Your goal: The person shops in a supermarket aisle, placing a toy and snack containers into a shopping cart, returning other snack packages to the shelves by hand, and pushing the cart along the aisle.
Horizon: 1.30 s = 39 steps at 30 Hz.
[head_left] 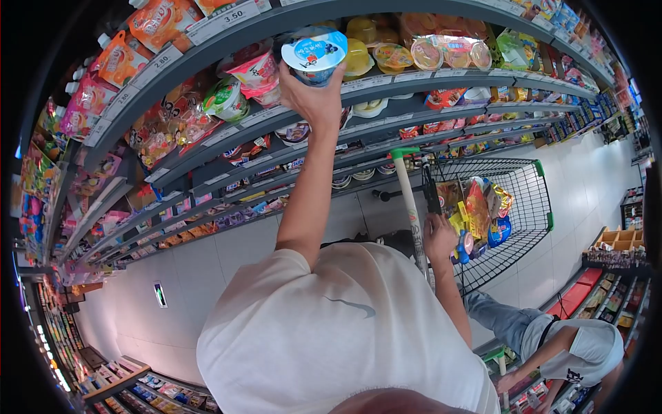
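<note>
We have a clear plastic cup with a round blue-and-white printed lid in our left hand, up at the far side of the scene, at the front of a grey metal shelf. Our fingers are closed around the sides of the cup, thumb and fingers on opposite sides, and the lid faces us.

Just left of it sit pink-lidded cups, and beyond those a green-and-white lidded cup. Just right of it are yellow plastic cups. Above, a white price label reads 3.50.

Our right hand is lower and to the right, its fingers curled at the near end of a black wire shopping cart with green corners, beside a white bar with a green end; we cannot tell how tightly it grips. Colourful packages lie inside the cart.

Near right, well apart from our hands, another person in a white top and blue jeans bends towards the lower shelving.
</note>
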Motion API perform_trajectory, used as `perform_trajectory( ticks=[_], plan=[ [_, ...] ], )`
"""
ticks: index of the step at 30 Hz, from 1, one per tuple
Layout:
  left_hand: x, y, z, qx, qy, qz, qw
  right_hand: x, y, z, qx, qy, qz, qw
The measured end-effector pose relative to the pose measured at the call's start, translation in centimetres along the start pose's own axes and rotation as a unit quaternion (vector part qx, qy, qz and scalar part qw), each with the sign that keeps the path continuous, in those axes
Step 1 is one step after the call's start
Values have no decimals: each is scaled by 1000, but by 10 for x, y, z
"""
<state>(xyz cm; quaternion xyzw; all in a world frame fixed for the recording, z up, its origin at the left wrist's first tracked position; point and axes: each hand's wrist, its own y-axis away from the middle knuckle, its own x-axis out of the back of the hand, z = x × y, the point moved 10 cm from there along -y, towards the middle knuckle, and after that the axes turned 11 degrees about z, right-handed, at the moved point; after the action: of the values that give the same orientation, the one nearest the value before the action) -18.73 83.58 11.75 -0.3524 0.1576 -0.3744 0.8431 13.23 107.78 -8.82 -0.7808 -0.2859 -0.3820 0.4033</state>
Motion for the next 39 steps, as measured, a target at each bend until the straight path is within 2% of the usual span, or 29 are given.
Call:
perform_trajectory(
  ticks=[1, 4, 13, 25, 28, 31, 39],
  plan=[
    [1, 1, 3, -30, -20, 9, 999, 0, -1, 0, 1, -5, -1, 1000],
    [1, 5, 1, -19, -30, -1, 999, 0, -1, -1, 0, -15, -6, 1000],
    [-8, 0, -30, 104, 90, 65, 988, 0, 1, -1, 14, -7, 7, 1000],
    [5, 10, -19, -17, 22, 86, 996, 0, 1, -1, 21, -4, 10, 1000],
    [4, 10, -20, -6, 10, 87, 996, 0, 0, -2, 25, -6, 11, 1000],
    [0, 14, -31, 53, 2, 83, 995, 0, 0, -2, 28, -10, 12, 999],
    [-6, 16, -36, 46, -5, 99, 994, -1, 0, -1, 19, -9, 8, 1000]
  ],
)
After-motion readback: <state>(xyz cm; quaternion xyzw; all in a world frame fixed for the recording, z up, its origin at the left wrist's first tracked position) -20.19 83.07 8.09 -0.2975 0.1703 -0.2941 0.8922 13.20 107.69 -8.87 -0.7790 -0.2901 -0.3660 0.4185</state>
